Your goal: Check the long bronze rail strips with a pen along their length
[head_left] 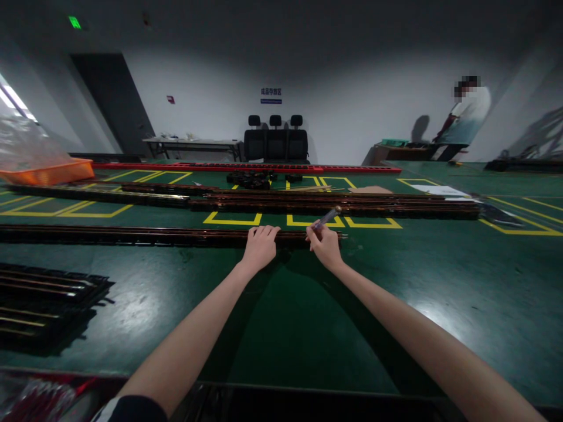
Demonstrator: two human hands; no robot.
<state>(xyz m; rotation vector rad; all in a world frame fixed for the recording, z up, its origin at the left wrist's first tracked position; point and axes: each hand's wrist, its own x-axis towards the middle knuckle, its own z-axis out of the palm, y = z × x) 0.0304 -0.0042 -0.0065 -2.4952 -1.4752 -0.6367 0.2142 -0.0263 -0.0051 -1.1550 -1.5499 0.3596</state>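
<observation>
My left hand (260, 247) lies over a long dark rail (211, 237) with copper-coloured strips, its fingers curled across the top and closed on it. Close to the rail's right end, my right hand (325, 245) grips a slim pen-like tool (328, 217) with a translucent body. The tool's top tilts up to the right; its lower tip is hidden by my fingers. The rail runs left along the green tabletop (290, 316) and out of view.
Beyond lies a bundle of similar rails (396, 206), with black parts (250, 179) behind it. More dark rails (39, 293) lie at near left. An orange basket (53, 171) holds clear plastic. A long red strip (352, 169) crosses the back. A person (468, 117) stands at far right.
</observation>
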